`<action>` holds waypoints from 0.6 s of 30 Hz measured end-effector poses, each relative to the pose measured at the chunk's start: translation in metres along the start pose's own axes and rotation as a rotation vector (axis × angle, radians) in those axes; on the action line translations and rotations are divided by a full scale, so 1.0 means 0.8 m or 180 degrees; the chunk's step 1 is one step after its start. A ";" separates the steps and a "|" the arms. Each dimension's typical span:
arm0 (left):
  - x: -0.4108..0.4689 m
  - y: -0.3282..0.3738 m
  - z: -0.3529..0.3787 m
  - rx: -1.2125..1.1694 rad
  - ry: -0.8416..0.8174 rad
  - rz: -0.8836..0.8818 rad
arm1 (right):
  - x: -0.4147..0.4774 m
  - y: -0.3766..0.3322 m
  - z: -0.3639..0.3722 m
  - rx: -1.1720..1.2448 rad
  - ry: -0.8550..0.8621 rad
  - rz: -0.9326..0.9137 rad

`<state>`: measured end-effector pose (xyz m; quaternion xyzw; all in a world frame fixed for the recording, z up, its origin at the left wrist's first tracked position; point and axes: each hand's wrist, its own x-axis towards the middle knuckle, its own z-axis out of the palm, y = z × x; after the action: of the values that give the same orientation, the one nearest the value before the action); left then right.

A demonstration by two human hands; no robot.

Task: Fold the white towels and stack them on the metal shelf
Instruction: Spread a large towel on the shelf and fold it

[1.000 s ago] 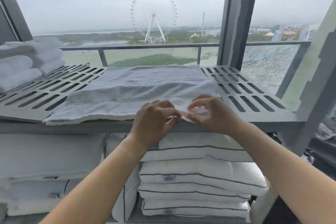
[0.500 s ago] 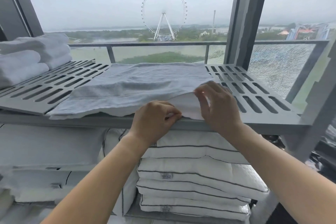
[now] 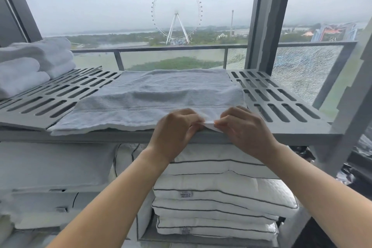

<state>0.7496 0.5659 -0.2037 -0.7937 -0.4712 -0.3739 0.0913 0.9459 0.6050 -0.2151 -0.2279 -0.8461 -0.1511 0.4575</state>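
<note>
Left hand (image 3: 177, 133) and right hand (image 3: 244, 129) both pinch the towel (image 3: 161, 94) at its near edge, lower centre; match corners squarely before folding across the metal shelf (image 3: 281, 98).

Slotted grey metal shelf (image 3: 281, 102): white towel (image 3: 161, 94) spread flat mid-shelf, reaching front edge; folded towel stack (image 3: 30, 62) at far left. Pillows (image 3: 221, 197) stacked on tier below.

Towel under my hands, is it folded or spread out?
Folded over, lying flat: the towel shows doubled layers along its near edge, which the left hand and right hand pinch.
</note>
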 end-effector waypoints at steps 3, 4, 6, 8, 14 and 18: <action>0.005 0.001 0.002 -0.0009 -0.0005 -0.0122 | 0.001 0.001 -0.001 0.0004 -0.0093 -0.0038; 0.005 0.001 0.004 -0.0008 0.0015 -0.0125 | 0.002 0.000 -0.002 0.0013 -0.0172 0.0009; 0.003 0.001 0.006 -0.0015 0.0026 -0.0092 | 0.005 -0.002 -0.007 -0.0014 -0.0439 0.0244; 0.002 0.000 0.007 -0.0048 0.0045 -0.0076 | 0.007 -0.004 -0.011 -0.0120 -0.0709 0.0499; 0.002 0.005 0.007 -0.0247 0.0064 -0.0039 | 0.010 -0.009 -0.011 0.0295 -0.0693 0.1078; 0.014 0.015 0.015 -0.0272 -0.0059 -0.0064 | 0.013 0.000 -0.012 0.0206 -0.0729 0.1513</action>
<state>0.7688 0.5726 -0.2019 -0.7955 -0.4635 -0.3871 0.0492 0.9482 0.6033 -0.2012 -0.4211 -0.8195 0.0144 0.3884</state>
